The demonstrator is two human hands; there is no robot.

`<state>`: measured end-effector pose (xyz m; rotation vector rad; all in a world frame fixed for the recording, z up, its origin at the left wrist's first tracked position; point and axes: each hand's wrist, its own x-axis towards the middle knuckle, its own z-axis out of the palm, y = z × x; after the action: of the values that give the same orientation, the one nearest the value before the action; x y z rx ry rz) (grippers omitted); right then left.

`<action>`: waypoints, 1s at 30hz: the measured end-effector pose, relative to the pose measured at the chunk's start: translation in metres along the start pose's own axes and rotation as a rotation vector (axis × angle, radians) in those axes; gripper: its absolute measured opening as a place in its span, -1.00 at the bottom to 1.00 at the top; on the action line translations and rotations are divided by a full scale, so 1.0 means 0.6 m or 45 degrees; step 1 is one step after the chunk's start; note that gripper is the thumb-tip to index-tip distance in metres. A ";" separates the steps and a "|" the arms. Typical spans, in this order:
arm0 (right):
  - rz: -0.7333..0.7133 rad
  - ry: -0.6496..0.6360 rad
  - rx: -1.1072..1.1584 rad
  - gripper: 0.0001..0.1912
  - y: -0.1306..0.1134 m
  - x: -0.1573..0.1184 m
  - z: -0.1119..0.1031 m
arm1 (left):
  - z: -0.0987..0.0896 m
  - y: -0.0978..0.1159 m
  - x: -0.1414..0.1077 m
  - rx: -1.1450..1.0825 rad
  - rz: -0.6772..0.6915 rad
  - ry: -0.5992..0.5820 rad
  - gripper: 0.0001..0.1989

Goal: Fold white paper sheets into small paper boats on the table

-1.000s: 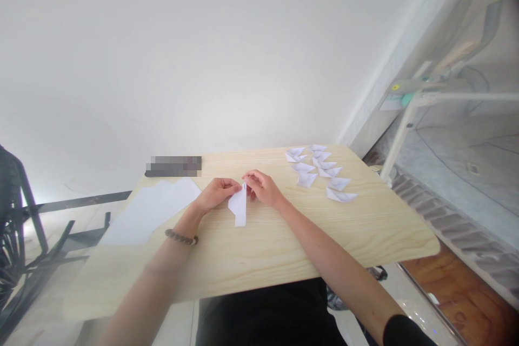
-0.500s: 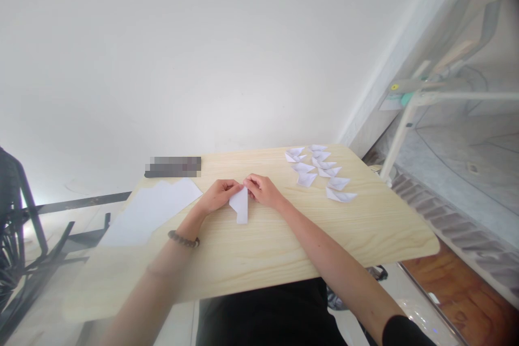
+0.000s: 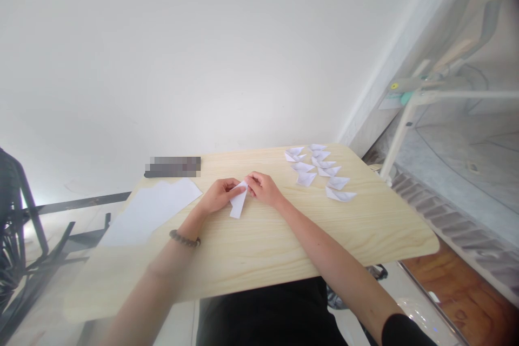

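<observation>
Between my hands is a small folded piece of white paper (image 3: 238,205), its narrow end slanting down to the left. My left hand (image 3: 221,194) is closed on its left edge, with the thumb lying across the paper. The fingers of my right hand (image 3: 259,188) pinch its upper right corner. Several white folded paper boats (image 3: 306,178) sit in loose rows on the table to the right of my hands. On the left lie flat white paper sheets (image 3: 150,213), overlapping one another.
The light wood table (image 3: 275,248) stands against a white wall. A dark, pixelated object (image 3: 173,167) lies at its back left. Beyond the right edge is a white metal frame (image 3: 399,143); a black chair (image 3: 20,211) stands at the left.
The folded paper has tilted, its lower end swinging left, and it now looks like a plain strip without the notched left side. My left thumb has come further across it.
</observation>
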<state>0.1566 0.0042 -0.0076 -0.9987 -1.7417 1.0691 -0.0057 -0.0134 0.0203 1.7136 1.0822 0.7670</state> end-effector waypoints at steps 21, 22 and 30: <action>-0.066 -0.080 -0.122 -0.78 -0.001 -0.002 -0.002 | -0.005 -0.012 0.001 0.060 -0.012 0.017 -0.61; -0.068 -0.083 -0.147 -0.77 -0.001 -0.002 -0.003 | -0.004 -0.012 0.002 0.061 -0.010 0.024 -0.61; -0.125 0.094 -0.222 -0.74 -0.003 -0.002 -0.002 | -0.002 -0.011 0.002 -0.027 -0.098 0.094 -0.63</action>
<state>0.1580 0.0028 -0.0057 -1.0338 -1.8274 0.8194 -0.0084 -0.0104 0.0148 1.6271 1.1798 0.7953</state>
